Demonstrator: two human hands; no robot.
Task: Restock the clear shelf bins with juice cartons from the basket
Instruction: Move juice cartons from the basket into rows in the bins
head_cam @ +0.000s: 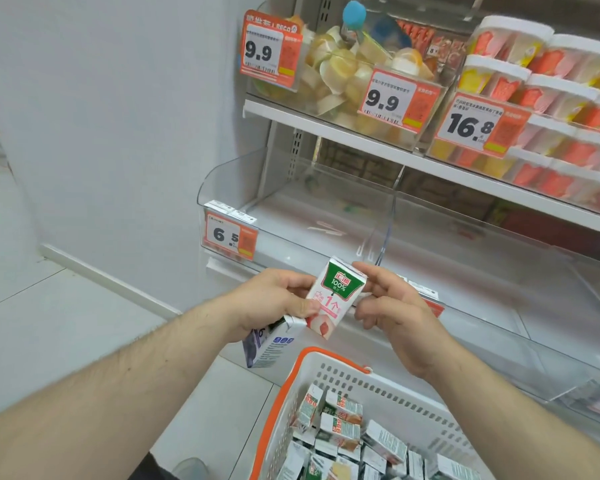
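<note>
Nearest, at the bottom right, sits a white basket (329,382) with an orange rim, holding a jumble of small juice cartons (347,431). It stands on a pale tiled floor (66,327) that runs left to a plain grey wall (118,116).

Just above the basket, both hands meet over one pink carton (329,299) with a green top. The left hand (274,303) pinches its left edge with thumb and fingers, and the same hand clamps a second, purple carton (267,344) beneath its palm. The right hand (392,306) curls its fingers round the pink carton's right side.

Beyond the hands, a clear bin (291,209) on the lower shelf carries a 6.5 price tag (230,236) at its front left; a clear divider (385,226) separates it from the next bin on the right. On the far upper shelf (326,128), bins hold pale fruit cups (340,71) and, further right, white-lidded tubs (548,77), fronted by 9.9 and 16.8 tags.
</note>
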